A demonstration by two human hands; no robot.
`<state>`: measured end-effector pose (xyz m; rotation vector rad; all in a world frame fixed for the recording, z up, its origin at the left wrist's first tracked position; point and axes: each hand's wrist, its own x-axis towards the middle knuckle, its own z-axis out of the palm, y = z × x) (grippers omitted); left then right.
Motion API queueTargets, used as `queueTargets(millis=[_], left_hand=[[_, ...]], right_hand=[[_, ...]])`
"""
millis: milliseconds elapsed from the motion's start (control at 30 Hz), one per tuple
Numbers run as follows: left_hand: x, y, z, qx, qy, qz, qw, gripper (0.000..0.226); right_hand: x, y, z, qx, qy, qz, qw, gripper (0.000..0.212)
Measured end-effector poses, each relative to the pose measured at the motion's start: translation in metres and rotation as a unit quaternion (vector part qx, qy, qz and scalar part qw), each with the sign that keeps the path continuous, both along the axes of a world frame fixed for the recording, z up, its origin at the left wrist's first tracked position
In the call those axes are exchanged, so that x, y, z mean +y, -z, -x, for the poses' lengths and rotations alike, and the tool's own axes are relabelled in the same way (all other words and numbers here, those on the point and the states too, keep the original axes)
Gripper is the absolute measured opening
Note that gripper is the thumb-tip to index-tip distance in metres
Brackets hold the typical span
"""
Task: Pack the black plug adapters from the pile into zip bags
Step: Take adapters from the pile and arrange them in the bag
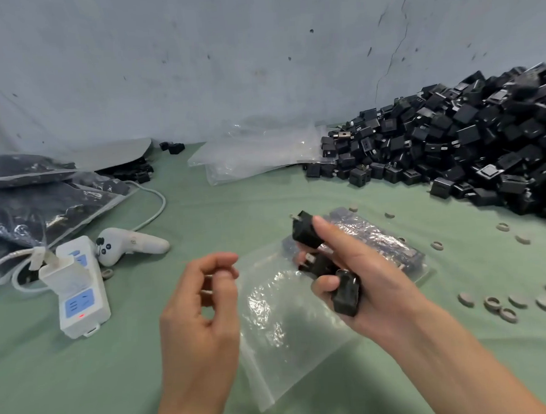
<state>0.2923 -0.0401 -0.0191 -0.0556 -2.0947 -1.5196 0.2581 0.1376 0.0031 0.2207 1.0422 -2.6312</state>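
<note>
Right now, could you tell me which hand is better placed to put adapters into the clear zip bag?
The right hand: it grips several black adapters right beside the clear zip bag, while the left hand pinches the bag's top edge.

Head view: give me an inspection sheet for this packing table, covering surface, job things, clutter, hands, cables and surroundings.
Surface: green cloth.
Job's things: adapter pile far right; clear bag between the hands; filled bag behind the right hand; spare bags beside the pile; packed bags far left.
Clutter: power strip, white controller, grey rings.
Hands: left hand pinches the clear bag's edge; right hand holds several adapters.
Cables: white cable curving near the controller.
Surroundings: grey backdrop, marked.
</note>
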Motion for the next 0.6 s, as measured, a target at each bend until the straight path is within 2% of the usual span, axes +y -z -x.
queueTargets(millis=[100,200,300,433,533,600], left_hand=[[0.007,-0.001,-0.003,-0.031,0.074,0.012,0.997,0.03],[0.011,-0.001,-0.003,-0.033,0.116,0.02,0.992,0.033],[0.01,-0.001,-0.001,-0.033,0.117,-0.009,0.993,0.028],[0.001,-0.001,0.0,-0.044,0.077,-0.04,0.995,0.037],[-0.024,0.006,0.002,-0.06,0.002,-0.002,0.998,0.038],[-0.046,0.015,0.002,-0.11,-0.044,0.083,0.99,0.034]], right_hand=[[-0.014,0.004,-0.008,0.022,-0.075,-0.021,0.997,0.032],[-0.023,0.007,-0.014,0.053,-0.123,-0.058,0.989,0.042],[-0.027,0.011,-0.015,0.066,-0.123,-0.112,0.984,0.044],[-0.031,0.008,-0.016,0.056,-0.121,-0.147,0.98,0.029],[-0.017,-0.001,-0.007,-0.014,-0.058,-0.073,0.995,0.025],[0.001,-0.009,0.0,-0.062,0.005,0.068,0.996,0.025]])
